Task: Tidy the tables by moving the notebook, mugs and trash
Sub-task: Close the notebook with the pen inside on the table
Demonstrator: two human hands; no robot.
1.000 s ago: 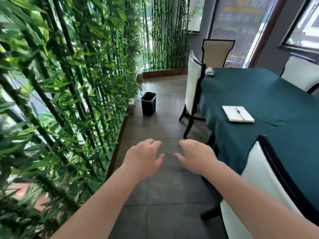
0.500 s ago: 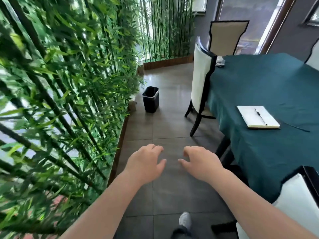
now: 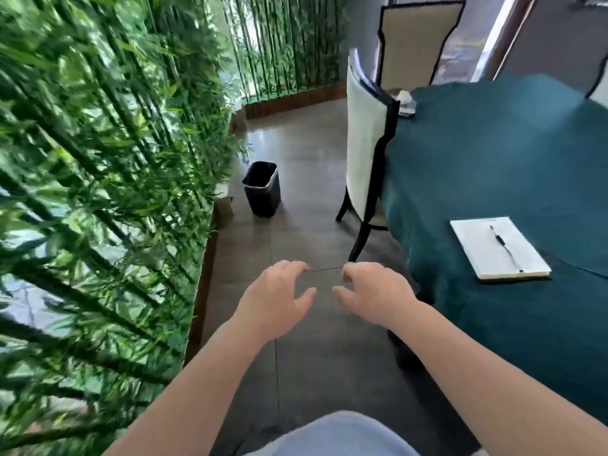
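A white notebook (image 3: 498, 247) with a black pen (image 3: 504, 245) lying on it rests near the left edge of the table with the teal cloth (image 3: 500, 153). Crumpled white trash (image 3: 405, 99) sits at the table's far left corner, partly behind a chair back. My left hand (image 3: 274, 302) and my right hand (image 3: 375, 296) hover side by side over the floor, left of the table, fingers curled apart and holding nothing. No mug is in view.
A black waste bin (image 3: 262, 188) stands on the grey tile floor by the bamboo screen (image 3: 98, 192) along the left. A white chair with black trim (image 3: 365, 159) is pushed to the table's left side; another chair (image 3: 418, 44) stands at the far end.
The view has moved forward along the aisle; the bin, chair and notebook appear closer. Both hands stay empty in front of me. The near chair has left the view.
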